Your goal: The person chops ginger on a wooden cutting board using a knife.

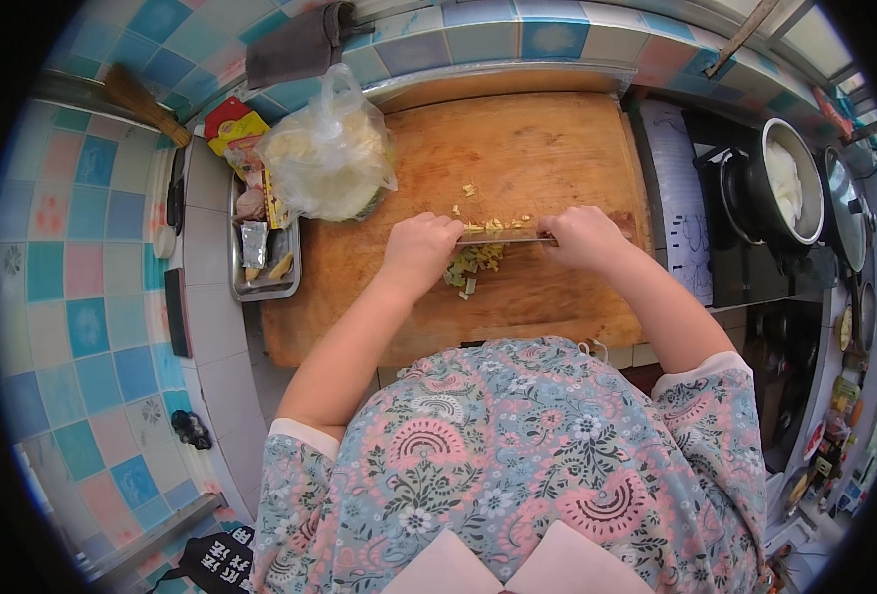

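A kitchen knife (506, 237) spans the gap between my two hands, its blade seen nearly edge-on over the wooden cutting board (512, 148). My right hand (581, 236) is closed around the handle end, which the fingers hide. At the other end, my left hand (425, 246) grips the blade near its tip. Finely chopped yellow and pale green vegetable (475, 261) lies in a small heap on the near side of the blade. More small pieces (469, 190) are scattered beyond it on the board.
A knotted plastic bag of vegetables (327, 148) rests on the board's far left. Beside it, a metal tray (266, 286) holds packets and ginger-like pieces. On the right, a pot (791, 182) with white contents stands by the stove (743, 260). A phone-like dark object (177, 312) lies at left.
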A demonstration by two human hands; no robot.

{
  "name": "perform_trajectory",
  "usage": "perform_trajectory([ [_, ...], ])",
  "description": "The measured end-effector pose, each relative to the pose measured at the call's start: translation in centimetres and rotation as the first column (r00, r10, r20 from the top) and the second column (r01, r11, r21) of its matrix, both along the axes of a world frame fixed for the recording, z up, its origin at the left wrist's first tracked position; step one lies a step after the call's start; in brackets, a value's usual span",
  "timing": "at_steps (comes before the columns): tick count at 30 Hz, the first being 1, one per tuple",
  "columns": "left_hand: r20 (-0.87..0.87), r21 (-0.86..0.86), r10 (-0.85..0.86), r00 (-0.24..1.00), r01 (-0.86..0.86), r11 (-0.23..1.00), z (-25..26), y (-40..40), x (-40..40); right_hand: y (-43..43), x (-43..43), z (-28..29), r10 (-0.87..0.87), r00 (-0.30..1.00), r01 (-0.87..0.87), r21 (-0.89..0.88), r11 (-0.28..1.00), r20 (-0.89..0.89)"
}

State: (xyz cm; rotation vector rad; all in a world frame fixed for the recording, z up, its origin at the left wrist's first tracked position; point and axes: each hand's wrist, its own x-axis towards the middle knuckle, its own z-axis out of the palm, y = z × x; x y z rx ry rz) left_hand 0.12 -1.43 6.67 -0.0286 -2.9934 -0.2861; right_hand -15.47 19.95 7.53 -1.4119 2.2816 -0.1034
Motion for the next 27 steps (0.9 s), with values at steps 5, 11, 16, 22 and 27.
perform_trajectory([
  [5, 0.052, 0.045, 0.02, 0.998, -0.022, 0.999, -0.5, -1.0, -0.6, -1.6, -0.6, 1.3, 0.018, 1.0, -0.018, 0.0, 1.0, -0.02],
  [11, 0.07, -0.002, -0.003, 0.998, 0.003, 1.0, 0.7, -0.4, -1.3, -0.6, -0.4, 0.4, 0.001, 1.0, -0.001, -0.035, 0.999, 0.007],
  [16, 0.063, -0.027, -0.086, 0.994, 0.088, 0.996, 0.1, -1.5, -1.6, -0.1, 0.1, -0.3, -0.05, 0.999, 0.047, -0.153, 0.987, -0.014],
  [22, -0.001, 0.032, -0.123, 0.992, 0.123, 0.992, 1.6, -3.0, -2.4, -0.2, 1.3, 1.2, -0.149, 0.988, 0.138, -0.195, 0.971, -0.041],
  [27, -0.136, -0.074, -0.075, 0.988, 0.065, 0.995, 0.2, -4.5, -4.7, -2.6, -1.5, -0.2, -0.163, 0.977, 0.133, -0.199, 0.971, -0.138],
])
